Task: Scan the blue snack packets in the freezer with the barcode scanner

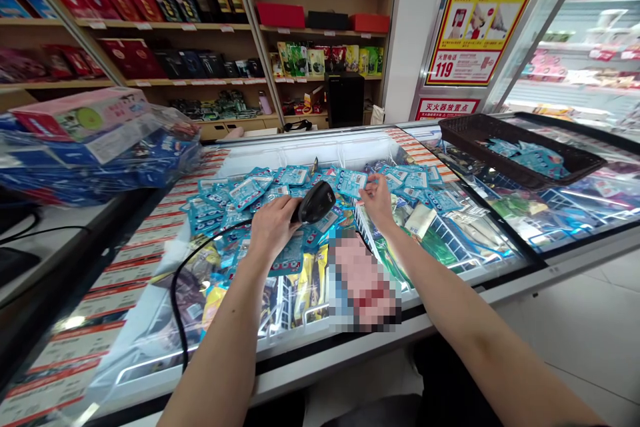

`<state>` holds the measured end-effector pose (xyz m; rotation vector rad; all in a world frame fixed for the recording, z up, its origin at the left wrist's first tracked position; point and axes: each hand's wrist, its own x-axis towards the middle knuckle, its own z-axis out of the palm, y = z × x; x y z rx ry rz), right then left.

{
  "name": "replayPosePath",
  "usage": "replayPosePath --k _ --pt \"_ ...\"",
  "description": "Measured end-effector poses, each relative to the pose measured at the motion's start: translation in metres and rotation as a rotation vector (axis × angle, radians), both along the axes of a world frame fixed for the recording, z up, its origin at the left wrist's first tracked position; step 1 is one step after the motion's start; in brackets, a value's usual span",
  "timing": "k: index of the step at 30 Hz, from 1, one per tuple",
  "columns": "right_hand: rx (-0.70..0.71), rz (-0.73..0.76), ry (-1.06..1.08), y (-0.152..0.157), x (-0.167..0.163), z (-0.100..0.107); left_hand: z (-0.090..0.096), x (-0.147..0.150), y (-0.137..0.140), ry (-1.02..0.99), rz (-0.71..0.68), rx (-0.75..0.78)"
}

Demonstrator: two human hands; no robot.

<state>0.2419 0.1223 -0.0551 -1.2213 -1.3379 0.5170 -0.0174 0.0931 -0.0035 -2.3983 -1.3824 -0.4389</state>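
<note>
My left hand (274,225) is wrapped round a black corded barcode scanner (316,203), its head turned to the right. Between the fingertips of my right hand (377,197) is a small blue packet (350,181), its printed side facing me. Many similar blue packets (250,188) lie in a loose heap on the glass freezer lid, under and around both hands. The scanner's cable (175,287) loops down past my left forearm. A blurred-out pinkish rectangular thing (363,273) lies on the glass between my forearms.
To the right, a dark brown tray (520,147) on the freezer holds more blue packets. Plastic-wrapped boxes (95,140) are stacked at the left. Price labels (120,293) line the freezer's left side. Shelves with bottles and boxes (280,16) stand behind.
</note>
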Motion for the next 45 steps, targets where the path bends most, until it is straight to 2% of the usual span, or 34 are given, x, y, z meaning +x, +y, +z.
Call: replayPosePath --k 7,13,23,27,34,38,45 --pt "0.032 -0.193 -0.090 0.011 0.020 -0.006 0.003 -0.006 -0.001 -0.016 0.046 0.033" --pt "-0.034 -0.352 -0.364 0.015 0.030 -0.006 0.005 -0.011 0.001 -0.043 0.056 0.049" --pt "-0.085 -0.427 -0.644 0.006 0.026 -0.003 0.004 -0.019 0.001 -0.067 0.089 0.044" --pt "0.032 -0.362 -0.726 0.001 0.021 0.003 0.002 -0.019 0.002 -0.054 0.087 0.042" --pt "0.141 -0.036 -0.897 0.001 0.010 0.003 -0.001 -0.018 0.002 -0.051 0.101 0.031" --pt "0.095 0.038 -0.985 0.004 0.004 0.003 -0.001 -0.018 0.001 -0.066 0.108 0.024" --pt "-0.068 -0.014 -1.100 0.021 -0.014 0.014 -0.001 -0.017 0.001 -0.026 0.068 0.013"
